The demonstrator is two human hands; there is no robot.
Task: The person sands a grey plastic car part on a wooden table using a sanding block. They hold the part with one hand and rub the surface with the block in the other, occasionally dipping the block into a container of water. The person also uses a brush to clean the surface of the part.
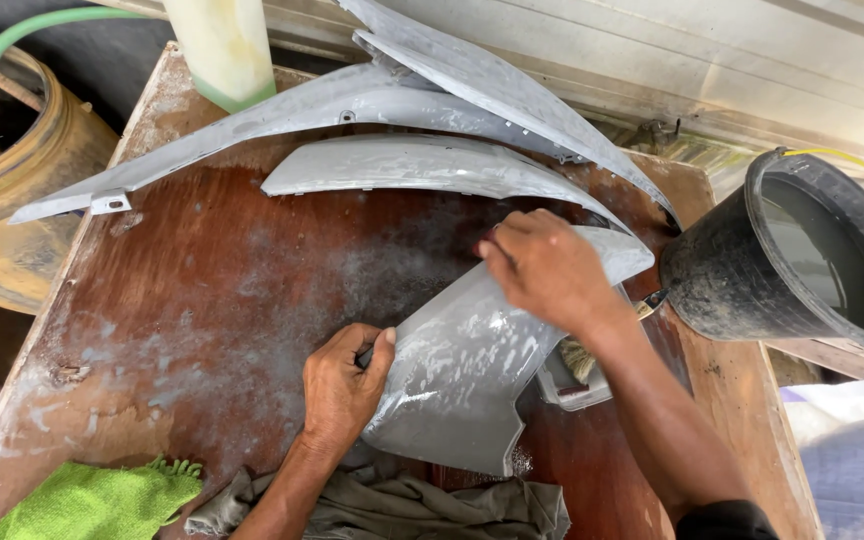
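Note:
A grey primed body panel [462, 370] lies on the wet brown wooden table [212, 290], wet and streaked with white slurry. My left hand [344, 385] grips the panel's left edge, thumb on top. My right hand [544, 268] presses flat on the panel's upper part, fingers closed over something small that I cannot make out. Three more grey panels lie beyond: a short curved one [422, 165], a long thin one [282, 115], and a pointed one [492, 85] on top at the back.
A black bucket of water [802, 250] stands at the table's right edge. A green cloth [92, 500] and a grey rag [422, 505] lie at the near edge. A pale bottle [222, 45] stands at the back; a rusty drum [12, 170] with a green hose is left.

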